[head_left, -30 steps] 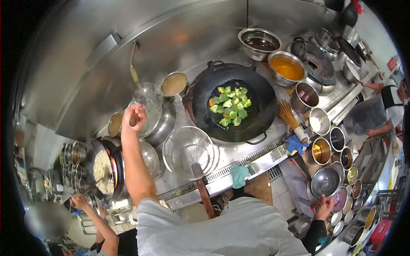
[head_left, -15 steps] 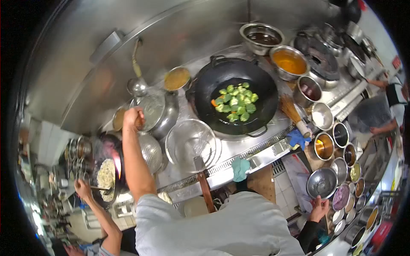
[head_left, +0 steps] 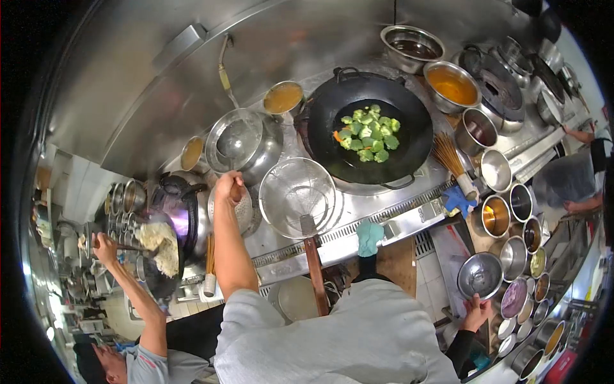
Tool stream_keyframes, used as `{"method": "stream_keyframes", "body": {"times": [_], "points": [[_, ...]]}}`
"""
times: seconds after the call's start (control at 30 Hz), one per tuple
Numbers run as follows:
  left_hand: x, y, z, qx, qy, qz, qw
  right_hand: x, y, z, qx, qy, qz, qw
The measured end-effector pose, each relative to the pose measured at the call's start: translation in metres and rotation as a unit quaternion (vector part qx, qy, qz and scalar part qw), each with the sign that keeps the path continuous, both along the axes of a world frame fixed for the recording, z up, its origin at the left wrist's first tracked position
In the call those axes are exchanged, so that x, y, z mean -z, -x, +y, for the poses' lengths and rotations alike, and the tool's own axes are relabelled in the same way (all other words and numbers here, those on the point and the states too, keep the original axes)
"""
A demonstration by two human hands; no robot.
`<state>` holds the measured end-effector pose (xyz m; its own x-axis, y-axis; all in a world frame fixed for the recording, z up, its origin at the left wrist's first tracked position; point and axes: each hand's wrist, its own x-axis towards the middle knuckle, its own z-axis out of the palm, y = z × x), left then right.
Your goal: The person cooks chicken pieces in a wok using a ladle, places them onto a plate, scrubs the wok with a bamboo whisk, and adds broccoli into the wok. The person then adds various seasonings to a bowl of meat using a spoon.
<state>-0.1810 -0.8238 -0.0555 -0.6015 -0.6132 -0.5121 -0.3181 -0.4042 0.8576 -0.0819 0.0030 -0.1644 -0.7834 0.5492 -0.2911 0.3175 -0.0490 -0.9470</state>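
Around a handle [head_left: 237,192], left hand [head_left: 227,187] clenches; right hand [head_left: 476,313] pinches bowl [head_left: 480,274].

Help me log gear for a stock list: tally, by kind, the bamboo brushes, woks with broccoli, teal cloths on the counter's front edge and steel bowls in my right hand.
Bamboo brushes: 2
Wok with broccoli: 1
Teal cloth: 1
Steel bowl in right hand: 1
Total: 5
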Motion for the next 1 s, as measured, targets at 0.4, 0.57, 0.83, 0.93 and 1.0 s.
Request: {"method": "stream_keyframes", "body": {"times": [0.4, 0.57, 0.83, 0.93, 1.0], "points": [[-0.055, -0.018, 0.045, -0.099, -0.445, 0.322, 0.830, 0.040, -0.064, 0.025, 0.033, 0.000, -0.010, 0.999], [-0.088, -0.025, 0.097, -0.021, -0.469, 0.330, 0.819, 0.049, -0.086, 0.036, 0.065, 0.034, -0.005, 0.997], [-0.130, -0.025, 0.200, 0.091, -0.486, 0.306, 0.814, 0.066, -0.132, 0.065, 0.091, 0.050, 0.022, 0.994], [-0.121, -0.012, 0.228, 0.143, -0.466, 0.287, 0.824, 0.074, -0.154, 0.078, 0.100, 0.057, 0.031, 0.993], [-0.117, -0.005, 0.244, 0.161, -0.440, 0.241, 0.850, 0.077, -0.170, 0.086, 0.114, 0.060, 0.031, 0.991]]}}
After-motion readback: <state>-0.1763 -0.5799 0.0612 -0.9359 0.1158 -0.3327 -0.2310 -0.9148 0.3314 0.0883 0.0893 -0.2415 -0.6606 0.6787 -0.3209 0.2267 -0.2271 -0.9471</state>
